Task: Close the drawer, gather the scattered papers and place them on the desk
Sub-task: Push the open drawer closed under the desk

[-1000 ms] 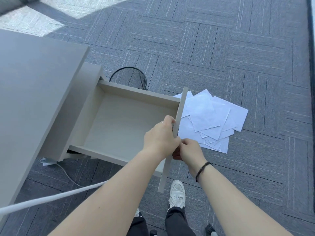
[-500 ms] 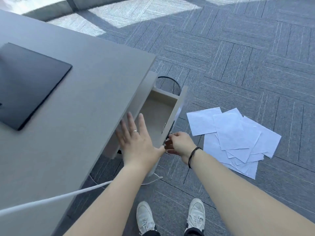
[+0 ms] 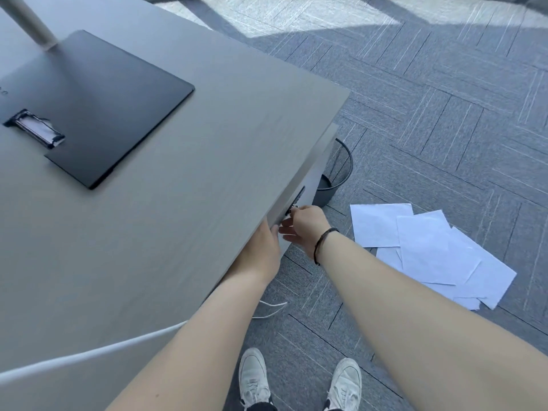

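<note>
The grey drawer front (image 3: 314,173) sits pushed in under the edge of the grey desk (image 3: 184,209). My left hand (image 3: 261,253) lies flat against the drawer front, its fingers partly hidden by the desk edge. My right hand (image 3: 304,226), with a dark band on the wrist, pinches a small metal fitting (image 3: 292,207) on the drawer front, just below a dark handle slot. Several white papers (image 3: 430,250) lie scattered and overlapping on the carpet to the right of my hands.
A black monitor base (image 3: 98,108) with a pale stand rests on the desk at the left. A black mesh waste bin (image 3: 335,176) stands on the floor beside the drawer. A white cable (image 3: 89,354) crosses the desk's near edge. My white shoes (image 3: 255,378) are below.
The drawer went from wide open to pushed in under the desk. My left hand moved from the drawer's top edge to flat on its front. My right hand stayed at the front's fitting.
</note>
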Motion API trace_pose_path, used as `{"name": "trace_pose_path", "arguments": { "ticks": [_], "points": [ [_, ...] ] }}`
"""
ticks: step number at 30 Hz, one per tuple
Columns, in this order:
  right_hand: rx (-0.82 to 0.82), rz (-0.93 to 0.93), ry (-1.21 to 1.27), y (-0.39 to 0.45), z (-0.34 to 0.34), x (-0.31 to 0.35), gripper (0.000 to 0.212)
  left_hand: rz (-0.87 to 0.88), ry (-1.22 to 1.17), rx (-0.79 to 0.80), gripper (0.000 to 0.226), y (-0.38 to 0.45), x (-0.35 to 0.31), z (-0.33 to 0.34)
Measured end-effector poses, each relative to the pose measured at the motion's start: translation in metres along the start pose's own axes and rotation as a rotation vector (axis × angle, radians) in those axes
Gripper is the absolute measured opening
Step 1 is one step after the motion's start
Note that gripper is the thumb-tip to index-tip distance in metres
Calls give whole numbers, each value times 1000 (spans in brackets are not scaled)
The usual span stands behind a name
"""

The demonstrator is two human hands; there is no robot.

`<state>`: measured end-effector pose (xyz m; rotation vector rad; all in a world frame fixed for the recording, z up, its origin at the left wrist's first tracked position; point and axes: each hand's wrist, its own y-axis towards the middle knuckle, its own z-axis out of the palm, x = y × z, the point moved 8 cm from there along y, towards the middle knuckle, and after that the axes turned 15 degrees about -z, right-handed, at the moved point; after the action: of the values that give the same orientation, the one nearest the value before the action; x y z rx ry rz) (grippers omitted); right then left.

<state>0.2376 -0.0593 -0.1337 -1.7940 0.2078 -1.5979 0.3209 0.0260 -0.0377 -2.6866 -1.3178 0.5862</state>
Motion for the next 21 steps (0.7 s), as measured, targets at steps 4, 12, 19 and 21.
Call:
{"name": "trace_pose_path", "arguments": {
  "ticks": [4, 12, 19, 21],
  "points": [
    [-16, -15, 4, 3, 0, -5, 17, 20, 87, 7, 59, 7, -7, 8],
    [21, -55, -48, 12, -4, -7, 21, 50, 115, 7, 64, 13, -11, 15],
    [146, -308, -534, 15, -20, 16, 29, 71, 117, 15, 74, 19, -7, 24],
    [117, -336, -577, 13, -20, 17, 28, 74, 106, 19, 74, 20, -7, 27]
  ]
}}
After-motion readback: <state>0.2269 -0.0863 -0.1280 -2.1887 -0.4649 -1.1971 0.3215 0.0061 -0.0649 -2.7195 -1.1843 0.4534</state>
